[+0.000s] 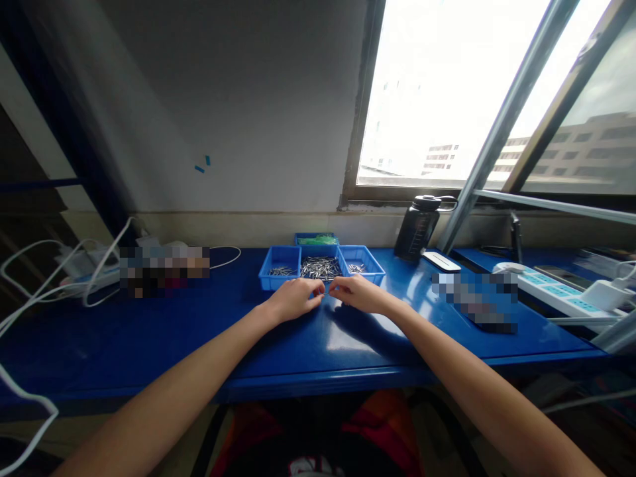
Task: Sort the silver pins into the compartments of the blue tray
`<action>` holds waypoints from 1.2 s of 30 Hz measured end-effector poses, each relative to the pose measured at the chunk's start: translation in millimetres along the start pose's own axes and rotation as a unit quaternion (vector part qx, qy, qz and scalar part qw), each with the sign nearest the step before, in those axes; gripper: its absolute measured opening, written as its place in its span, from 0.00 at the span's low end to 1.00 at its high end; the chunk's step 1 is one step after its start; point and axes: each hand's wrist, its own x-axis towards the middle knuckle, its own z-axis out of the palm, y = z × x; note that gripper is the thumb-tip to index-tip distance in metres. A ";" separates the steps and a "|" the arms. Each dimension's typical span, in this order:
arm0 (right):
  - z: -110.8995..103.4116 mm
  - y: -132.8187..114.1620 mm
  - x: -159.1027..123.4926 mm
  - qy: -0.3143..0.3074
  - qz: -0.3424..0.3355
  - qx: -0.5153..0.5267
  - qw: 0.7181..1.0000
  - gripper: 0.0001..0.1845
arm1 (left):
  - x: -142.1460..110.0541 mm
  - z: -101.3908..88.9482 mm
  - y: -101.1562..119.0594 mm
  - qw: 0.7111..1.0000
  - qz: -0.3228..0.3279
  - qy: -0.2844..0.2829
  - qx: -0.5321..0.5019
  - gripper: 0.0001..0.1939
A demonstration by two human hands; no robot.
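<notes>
In the head view, the left hand (294, 298) and the right hand (358, 293) nearly meet above the table (163, 344), fingers curled almost closed; whether either pinches a small piece, I can't fairly tell at this size. Just beyond them at twelve o'clock, the middle bin (320, 251) holds heaped metal pieces (322, 267), with fewer in the left bin (273, 285) at ten and the right bin (373, 282) at two

Apparently a workshop: blue plastic bins (271, 284) of loose, small metal parts (322, 267) on a blue table (169, 331), a multi-socket power strip (551, 290) at right.
</notes>
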 end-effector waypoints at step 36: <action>-1.4 3.9 0.4 -0.004 0.031 0.003 1.000 0.13 | 0.0 0.7 -2.1 0.994 -0.066 -0.015 0.081 0.14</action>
